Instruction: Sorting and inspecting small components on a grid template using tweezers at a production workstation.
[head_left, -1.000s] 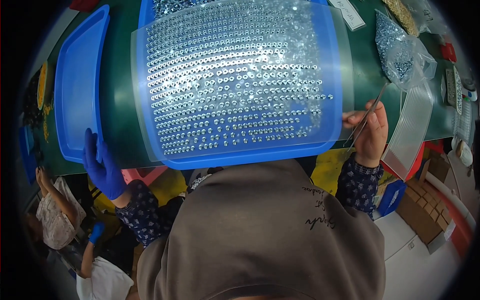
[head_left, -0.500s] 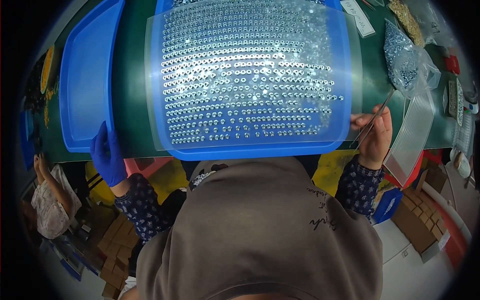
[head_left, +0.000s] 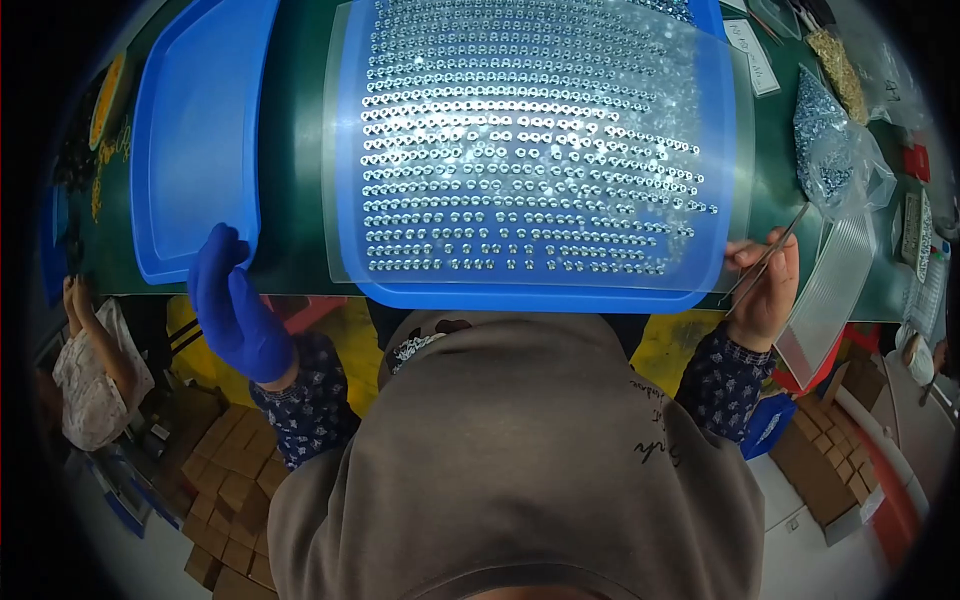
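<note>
L hand [head_left: 238, 305] loosely cupped by tray [head_left: 200, 140] edge, R hand [head_left: 768, 295] pinching tweezers [head_left: 786, 232] nr studded sheet's [head_left: 540, 180] edge, table [head_left: 295, 150] strip btwn.

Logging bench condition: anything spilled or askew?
Possible spill, far left: yellow bits lie loose on the green table, outside the yellow container. Also, lower rows of silvery pieces show uneven gaps, while upper rows look denser; whether that's intended, I can't tell.

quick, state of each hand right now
Left hand: at the empty blue tray; grip cannot be told.
Right hand: closed, holding tweezers.
</note>
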